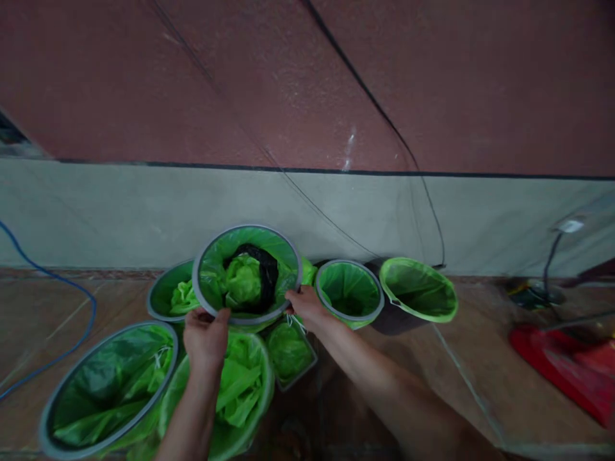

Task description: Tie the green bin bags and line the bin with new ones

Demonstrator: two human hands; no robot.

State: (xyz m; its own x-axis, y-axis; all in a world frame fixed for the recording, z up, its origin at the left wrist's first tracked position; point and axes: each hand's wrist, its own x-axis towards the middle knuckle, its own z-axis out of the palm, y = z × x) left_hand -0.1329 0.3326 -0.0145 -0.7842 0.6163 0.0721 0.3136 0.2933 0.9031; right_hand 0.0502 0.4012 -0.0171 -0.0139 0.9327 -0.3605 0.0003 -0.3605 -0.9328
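Both my hands grip the near rim of a round bin [200, 291] lined with a green plastic bag. Inside it lie a crumpled green bag [243, 280] and a black plastic bag [269, 275]. My left hand [206, 339] pinches the rim at its front left, thumb on top. My right hand [307, 304] is closed on the rim's right side, with a white drawstring [296, 322] hanging beside it. Below my hands stand another green-lined bin [266, 365] and a small square bin [289, 351] holding green plastic.
Green-lined bins stand around: a large oval one [175, 342] at front left, one [154, 301] behind, and two [350, 288] [418, 291] to the right. A blue cable [91, 314] crosses the left floor. A red object [557, 365] lies right. A black cable [379, 109] hangs down the wall.
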